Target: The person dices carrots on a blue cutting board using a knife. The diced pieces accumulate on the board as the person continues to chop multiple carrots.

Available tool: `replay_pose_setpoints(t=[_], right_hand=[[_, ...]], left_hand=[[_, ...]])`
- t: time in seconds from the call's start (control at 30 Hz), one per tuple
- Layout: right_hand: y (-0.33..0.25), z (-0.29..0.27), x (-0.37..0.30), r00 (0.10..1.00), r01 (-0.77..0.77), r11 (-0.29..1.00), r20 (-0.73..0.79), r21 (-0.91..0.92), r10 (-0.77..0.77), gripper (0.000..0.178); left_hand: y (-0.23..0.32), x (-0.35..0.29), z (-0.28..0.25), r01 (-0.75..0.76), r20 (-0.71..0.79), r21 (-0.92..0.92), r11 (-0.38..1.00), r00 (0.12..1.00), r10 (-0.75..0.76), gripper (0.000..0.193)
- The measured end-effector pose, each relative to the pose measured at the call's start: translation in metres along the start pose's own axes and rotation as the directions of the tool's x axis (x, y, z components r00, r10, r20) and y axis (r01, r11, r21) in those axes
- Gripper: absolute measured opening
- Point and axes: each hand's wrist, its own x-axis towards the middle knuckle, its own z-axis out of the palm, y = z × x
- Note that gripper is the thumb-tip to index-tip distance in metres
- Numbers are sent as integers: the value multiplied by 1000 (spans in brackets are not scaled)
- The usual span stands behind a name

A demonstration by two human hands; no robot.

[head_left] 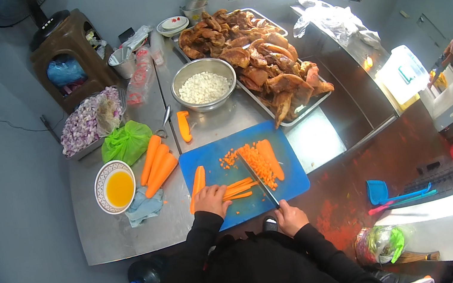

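Carrot strips lying in a small bundle on the blue cutting board, just under the left hand and pressed down by its fingertips. Knife gripped by the right hand, fist closed around the handle at the near edge of the board, blade pointing away and crossing the free ends of the strips.

Judged about half done. Already cut: a heap of diced carrot in the middle of the board, right beside the blade, touching a carrot slab on its far side. Left to cut: the strips under the left hand, one carrot half at the left edge of the board, the slab by the dice, and three whole peeled carrots on the steel surface to the left, next to a bowl of orange liquid and a green plastic bag. One more carrot piece farther away, near a steel bowl of white diced pieces.

Strips between both hands: touching the left one, apart from the right one, reached only by the blade.
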Motion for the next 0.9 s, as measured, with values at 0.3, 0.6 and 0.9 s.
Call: replay_pose_setpoints(t=[0.3,0.6,0.9], right_hand=[[-16,15,-2,999,-30,999,-30,-26,29,20],[-15,5,-16,999,39,999,4,-30,-39,18],[1,-20,-19,990,100,993,111,-61,-93,17]], left_hand=[[-3,7,1,-11,116,-18,1000,993,13,45],[21,13,12,17,20,-112,994,1000,-14,39],[25,28,35,-31,-30,-270,962,999,24,33]])
